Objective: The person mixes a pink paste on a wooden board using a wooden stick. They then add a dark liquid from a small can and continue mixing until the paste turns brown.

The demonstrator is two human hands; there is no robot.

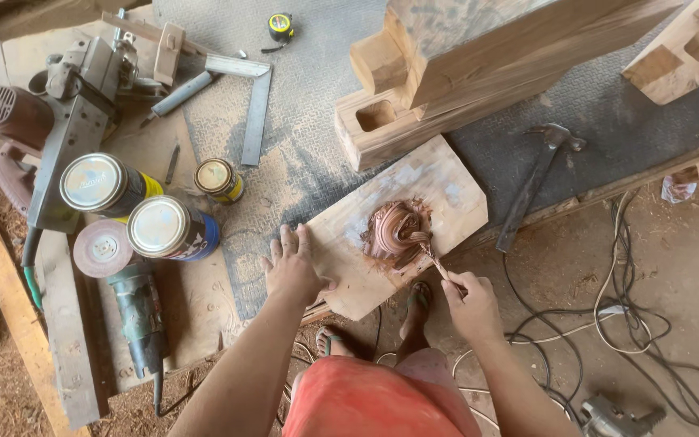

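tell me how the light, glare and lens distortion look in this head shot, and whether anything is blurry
Head view: warm, soft daylight with faint shadows; mild glare on the tin lids; wide-lens bending curves the timber and plank edges near the frame borders; the left hand on the wooden board, the right hand with its stick and the reddish-brown paste look sharp; the dark top-left corner loses detail.

Even, warm daylight; soft shadows; sharp centre focus; wide-angle distortion bends edges; upper-left corner dim
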